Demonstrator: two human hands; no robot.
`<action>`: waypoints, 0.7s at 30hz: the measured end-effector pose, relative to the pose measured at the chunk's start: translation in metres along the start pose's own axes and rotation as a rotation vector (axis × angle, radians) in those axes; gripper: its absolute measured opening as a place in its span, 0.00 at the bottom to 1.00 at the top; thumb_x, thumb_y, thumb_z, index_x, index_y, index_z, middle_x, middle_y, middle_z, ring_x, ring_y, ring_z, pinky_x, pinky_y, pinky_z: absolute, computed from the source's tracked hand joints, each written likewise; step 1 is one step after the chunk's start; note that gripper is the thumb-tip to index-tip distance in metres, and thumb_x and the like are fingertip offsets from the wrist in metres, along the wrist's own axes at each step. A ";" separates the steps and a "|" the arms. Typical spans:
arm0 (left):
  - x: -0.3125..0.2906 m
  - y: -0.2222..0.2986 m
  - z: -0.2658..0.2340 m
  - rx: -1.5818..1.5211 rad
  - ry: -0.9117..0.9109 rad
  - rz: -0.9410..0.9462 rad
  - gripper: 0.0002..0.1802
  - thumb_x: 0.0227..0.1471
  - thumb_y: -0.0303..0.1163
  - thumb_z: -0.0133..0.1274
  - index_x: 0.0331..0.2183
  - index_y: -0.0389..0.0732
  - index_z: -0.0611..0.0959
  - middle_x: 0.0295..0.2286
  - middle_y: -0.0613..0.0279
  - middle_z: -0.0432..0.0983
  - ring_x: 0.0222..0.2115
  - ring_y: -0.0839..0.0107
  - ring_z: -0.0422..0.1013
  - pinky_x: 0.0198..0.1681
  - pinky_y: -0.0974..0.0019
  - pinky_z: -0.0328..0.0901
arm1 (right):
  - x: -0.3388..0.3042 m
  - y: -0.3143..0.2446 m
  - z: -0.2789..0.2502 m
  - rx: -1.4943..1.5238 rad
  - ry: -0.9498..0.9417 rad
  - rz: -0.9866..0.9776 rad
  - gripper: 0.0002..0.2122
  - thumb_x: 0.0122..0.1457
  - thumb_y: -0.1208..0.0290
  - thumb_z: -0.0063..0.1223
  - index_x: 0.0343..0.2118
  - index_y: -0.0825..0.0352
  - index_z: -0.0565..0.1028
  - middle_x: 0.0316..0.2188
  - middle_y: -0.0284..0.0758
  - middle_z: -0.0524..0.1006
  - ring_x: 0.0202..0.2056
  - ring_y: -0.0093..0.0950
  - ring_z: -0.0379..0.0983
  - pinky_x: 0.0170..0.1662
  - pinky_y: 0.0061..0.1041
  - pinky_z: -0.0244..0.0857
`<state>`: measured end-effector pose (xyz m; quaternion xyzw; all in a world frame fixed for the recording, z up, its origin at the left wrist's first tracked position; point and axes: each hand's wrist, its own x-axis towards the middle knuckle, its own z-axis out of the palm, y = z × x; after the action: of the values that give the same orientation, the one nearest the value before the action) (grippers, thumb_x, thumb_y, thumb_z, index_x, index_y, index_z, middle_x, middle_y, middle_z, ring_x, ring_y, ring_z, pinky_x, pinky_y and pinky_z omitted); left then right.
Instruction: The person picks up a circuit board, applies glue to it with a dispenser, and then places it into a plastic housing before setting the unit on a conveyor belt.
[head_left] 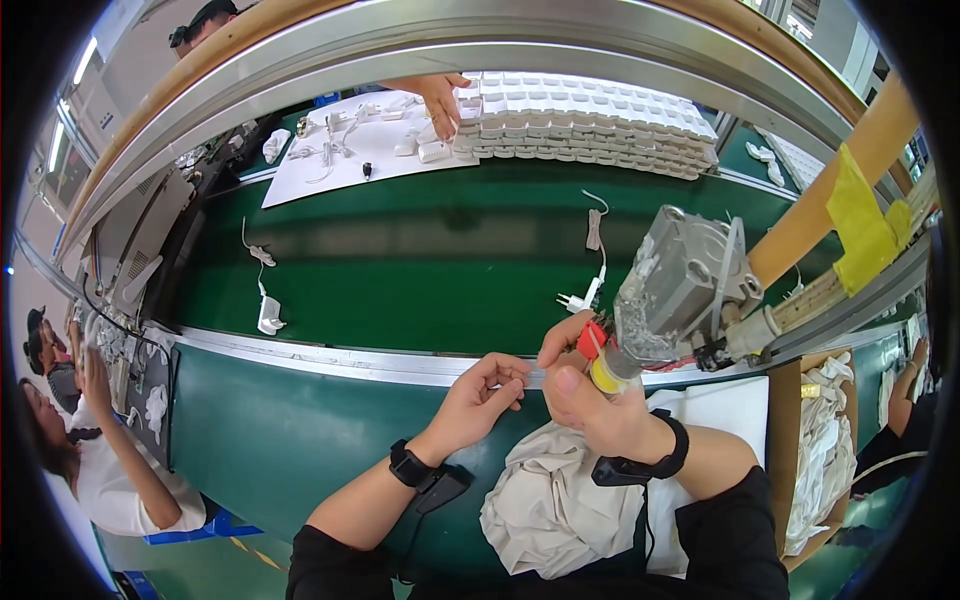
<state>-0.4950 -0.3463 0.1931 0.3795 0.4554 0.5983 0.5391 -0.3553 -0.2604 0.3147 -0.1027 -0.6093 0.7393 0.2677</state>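
My left hand (476, 408) rests by the metal rail at the front of the green belt. Its fingers are curled in and the thumb lies against them; I see nothing in it. Close beside it, my right hand (612, 415) is closed below a grey metal device (675, 290), which hides part of the fingers. What that hand holds, if anything, I cannot make out. A red piece (591, 340) and a yellow ring (606, 377) at the device's lower end overlap the hand. Crumpled off-white cloth (560, 505) lies under my right wrist.
White plug adapters with cords (270, 315) (582, 297) lie on the belt (420, 290). Beyond it, another person's hand (440, 105) touches stacked white trays (590, 125). A cardboard box (790, 440) of wrappings stands right; a slanted wooden pole (835, 190) rises there. Someone sits left.
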 end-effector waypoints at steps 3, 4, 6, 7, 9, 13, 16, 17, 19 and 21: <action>0.000 0.000 0.000 -0.002 0.001 0.000 0.11 0.56 0.24 0.44 0.42 0.39 0.72 0.34 0.66 0.68 0.34 0.80 0.65 0.36 0.75 0.65 | -0.001 -0.001 0.000 0.000 0.000 0.003 0.13 0.59 0.63 0.46 0.37 0.67 0.59 0.12 0.26 0.60 0.12 0.13 0.51 0.16 0.15 0.44; 0.000 -0.001 -0.001 -0.006 -0.004 -0.001 0.11 0.56 0.24 0.44 0.42 0.38 0.72 0.34 0.66 0.68 0.35 0.80 0.66 0.36 0.75 0.65 | 0.000 0.000 0.001 0.006 0.000 0.009 0.13 0.59 0.63 0.46 0.37 0.67 0.59 0.12 0.26 0.60 0.12 0.13 0.51 0.16 0.15 0.44; 0.000 -0.001 -0.004 -0.015 -0.009 -0.004 0.11 0.56 0.24 0.45 0.43 0.38 0.71 0.35 0.65 0.69 0.36 0.80 0.66 0.35 0.75 0.65 | 0.000 0.000 0.002 0.016 -0.005 0.016 0.13 0.59 0.63 0.46 0.37 0.67 0.59 0.12 0.26 0.60 0.12 0.13 0.52 0.16 0.15 0.44; -0.001 0.001 -0.006 -0.013 -0.002 -0.003 0.11 0.56 0.24 0.45 0.43 0.38 0.71 0.35 0.65 0.69 0.36 0.80 0.66 0.35 0.75 0.65 | 0.000 0.001 0.002 0.015 0.000 0.016 0.13 0.59 0.64 0.46 0.37 0.67 0.59 0.12 0.26 0.60 0.12 0.13 0.52 0.15 0.15 0.45; 0.002 0.012 -0.011 0.073 0.016 -0.046 0.11 0.55 0.26 0.46 0.42 0.38 0.72 0.35 0.65 0.69 0.36 0.79 0.67 0.35 0.75 0.66 | 0.000 0.000 0.002 0.013 0.009 0.021 0.13 0.59 0.64 0.45 0.37 0.68 0.60 0.12 0.26 0.60 0.12 0.13 0.52 0.15 0.15 0.45; -0.002 0.040 -0.043 0.463 0.192 -0.001 0.12 0.54 0.27 0.49 0.42 0.37 0.72 0.38 0.64 0.71 0.37 0.76 0.69 0.37 0.71 0.66 | 0.001 0.000 0.001 -0.010 0.023 0.005 0.12 0.60 0.65 0.45 0.37 0.68 0.60 0.12 0.26 0.60 0.13 0.13 0.52 0.15 0.15 0.46; -0.009 0.070 -0.076 0.991 0.476 0.194 0.12 0.50 0.27 0.51 0.39 0.37 0.74 0.38 0.59 0.72 0.37 0.69 0.70 0.37 0.69 0.66 | 0.002 -0.002 -0.003 -0.023 0.019 0.018 0.12 0.60 0.66 0.44 0.36 0.68 0.60 0.12 0.26 0.59 0.12 0.13 0.51 0.15 0.15 0.46; -0.017 0.077 -0.095 1.169 0.586 0.294 0.13 0.49 0.26 0.51 0.40 0.37 0.74 0.38 0.56 0.72 0.38 0.66 0.70 0.37 0.68 0.66 | 0.002 -0.004 -0.002 -0.026 0.012 0.020 0.11 0.60 0.66 0.44 0.36 0.69 0.60 0.12 0.26 0.59 0.12 0.13 0.51 0.15 0.15 0.46; -0.029 0.090 -0.137 1.386 0.786 0.375 0.14 0.46 0.26 0.53 0.39 0.36 0.74 0.36 0.52 0.71 0.39 0.55 0.68 0.42 0.60 0.64 | 0.002 -0.005 -0.001 -0.022 0.009 0.018 0.11 0.60 0.66 0.44 0.36 0.68 0.60 0.12 0.26 0.59 0.12 0.13 0.51 0.15 0.15 0.46; -0.042 0.087 -0.191 1.564 0.989 0.353 0.17 0.46 0.30 0.54 0.40 0.36 0.74 0.39 0.50 0.70 0.43 0.51 0.65 0.47 0.56 0.60 | 0.002 -0.003 0.000 -0.014 0.000 0.024 0.11 0.60 0.66 0.44 0.36 0.68 0.60 0.12 0.26 0.59 0.12 0.13 0.51 0.15 0.15 0.46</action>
<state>-0.6962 -0.4146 0.2211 0.4003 0.8410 0.2888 -0.2216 -0.3557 -0.2590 0.3178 -0.1121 -0.6130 0.7383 0.2581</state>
